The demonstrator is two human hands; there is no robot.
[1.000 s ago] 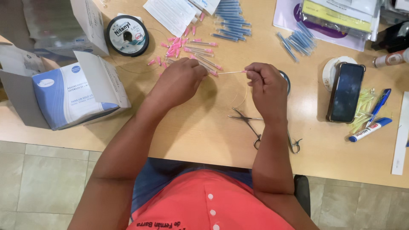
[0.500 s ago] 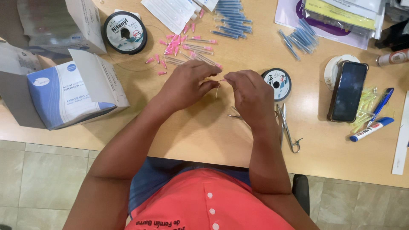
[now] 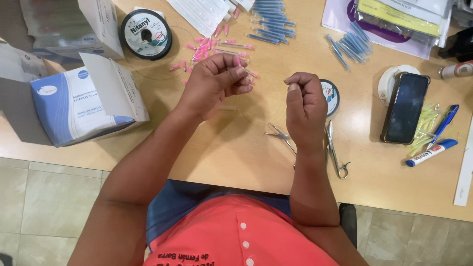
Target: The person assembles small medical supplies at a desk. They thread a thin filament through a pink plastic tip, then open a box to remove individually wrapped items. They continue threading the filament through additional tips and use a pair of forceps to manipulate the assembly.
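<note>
My left hand [image 3: 217, 81] is closed on a small pink-hubbed needle [image 3: 252, 74] whose tip points to the right. My right hand [image 3: 303, 101] hovers a short gap to the right, thumb and forefinger pinched on a thin clear line that curves faintly down over the wooden table [image 3: 236, 148]. Behind my left hand lies a loose pile of pink needles [image 3: 209, 47]. A small spool [image 3: 331, 96] shows partly from behind my right hand. Metal scissors and forceps [image 3: 335, 152] lie under my right wrist.
A large black spool [image 3: 146, 33] and an open blue-and-white box [image 3: 74, 106] sit at the left. Blue needles [image 3: 347, 44] lie in heaps at the back. A dark phone [image 3: 406, 107], a tape roll [image 3: 394, 79], yellow pieces [image 3: 424, 129] and markers [image 3: 432, 150] are on the right.
My hands came together half a second ago and have now drawn apart, the right hand pulling away to the right while the left keeps the needle.
</note>
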